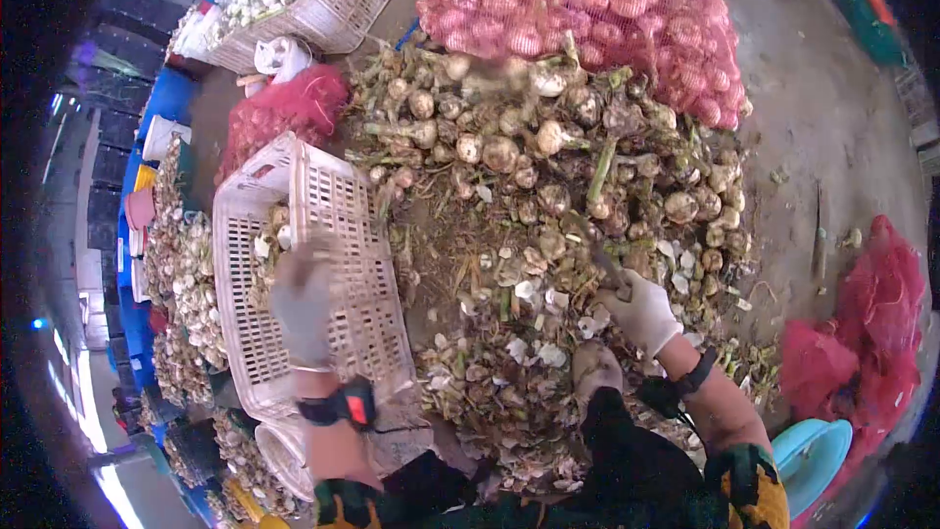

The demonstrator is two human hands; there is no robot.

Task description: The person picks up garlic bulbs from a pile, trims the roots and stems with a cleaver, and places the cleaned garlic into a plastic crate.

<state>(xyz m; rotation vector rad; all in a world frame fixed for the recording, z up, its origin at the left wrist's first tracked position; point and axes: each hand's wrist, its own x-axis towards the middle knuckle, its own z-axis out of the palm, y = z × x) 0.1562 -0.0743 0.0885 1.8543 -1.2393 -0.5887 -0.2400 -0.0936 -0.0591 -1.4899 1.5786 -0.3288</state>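
Note:
My left hand [304, 309], in a pale glove, is smeared by motion over the near side of a white slatted crate [357, 269]. Its fingers are too blurred to make out. A few garlic bulbs [279, 225] lie inside the crate. My right hand [641, 313], also gloved, is closed around a narrow dark metal hand tool [609, 269], whose far end points toward the pile. Around that tool are a heap of untrimmed garlic bulbs with stalks [499, 152] and loose cut stems and peeled skins [534, 353].
A full red mesh sack of bulbs [587, 0] lies behind the heap. Another red sack [284, 118] and a filled white crate [313, 15] are at upper left. Empty-looking red netting [852, 333] and a turquoise basin [813, 460] lie at right. My shoe [595, 367] rests among the trimmings.

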